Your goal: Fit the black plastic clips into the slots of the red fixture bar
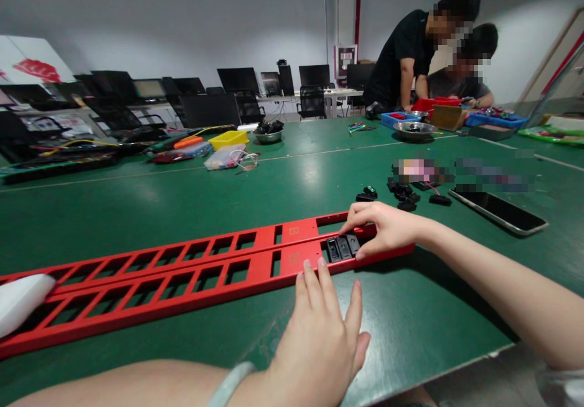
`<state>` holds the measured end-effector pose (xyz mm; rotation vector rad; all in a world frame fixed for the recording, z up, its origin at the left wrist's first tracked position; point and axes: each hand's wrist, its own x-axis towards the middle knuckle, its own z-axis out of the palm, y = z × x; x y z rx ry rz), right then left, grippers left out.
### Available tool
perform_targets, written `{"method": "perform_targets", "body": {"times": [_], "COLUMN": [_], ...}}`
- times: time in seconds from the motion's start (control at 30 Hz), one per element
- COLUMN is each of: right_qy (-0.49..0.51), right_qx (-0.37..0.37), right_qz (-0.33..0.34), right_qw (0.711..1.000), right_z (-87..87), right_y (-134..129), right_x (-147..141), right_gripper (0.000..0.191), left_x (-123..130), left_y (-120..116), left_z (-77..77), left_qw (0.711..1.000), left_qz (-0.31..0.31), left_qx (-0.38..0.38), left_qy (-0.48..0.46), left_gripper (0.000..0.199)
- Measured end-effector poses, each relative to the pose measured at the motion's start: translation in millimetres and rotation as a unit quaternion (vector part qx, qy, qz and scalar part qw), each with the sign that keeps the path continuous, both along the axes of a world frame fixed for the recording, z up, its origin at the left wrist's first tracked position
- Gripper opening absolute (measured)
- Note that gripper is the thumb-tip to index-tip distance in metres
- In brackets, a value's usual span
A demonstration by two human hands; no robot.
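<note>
Two long red slotted frames [262,268] lie side by side across the green table. Several small black modules [343,247] sit next to each other in the right-hand opening of the nearer frame. My right hand [381,227] reaches over from the right, thumb and fingers closed round the rightmost black module. My left hand [323,328] has its fingers spread, with the fingertips touching the near edge of the red frame just left of the modules. A pale bracelet circles my left wrist.
Loose black parts [404,194] lie behind my right hand, beside a phone [499,210]. A white object [22,302] covers the frames' left end. Farther back are a yellow tray [229,139], metal bowls [414,130] and blue bins. Two people work at the far right.
</note>
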<state>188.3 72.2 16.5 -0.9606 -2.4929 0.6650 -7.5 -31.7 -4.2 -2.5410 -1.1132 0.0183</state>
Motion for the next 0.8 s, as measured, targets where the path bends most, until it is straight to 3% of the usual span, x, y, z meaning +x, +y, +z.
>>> {"method": "perform_targets", "body": {"times": [0.6,0.8], "right_qy": [-0.073,-0.072], "right_qx": [0.035,0.039], "right_qz": [-0.059,-0.05], "right_qw": [0.995,0.995], "right_z": [9.7,9.1], "right_y": [-13.1,-12.7], "right_x": [-7.4,-7.1], "right_gripper": [0.042,0.04], "left_x": [0.2,1.4], "left_y": [-0.1,-0.4], "left_z": [-1.1,-0.8], "left_qw": [1.0,1.0], "left_qz": [-0.005,-0.004], "left_qx": [0.008,0.003], "left_qy": [-0.001,0.003], "left_gripper": [0.053,0.053]}}
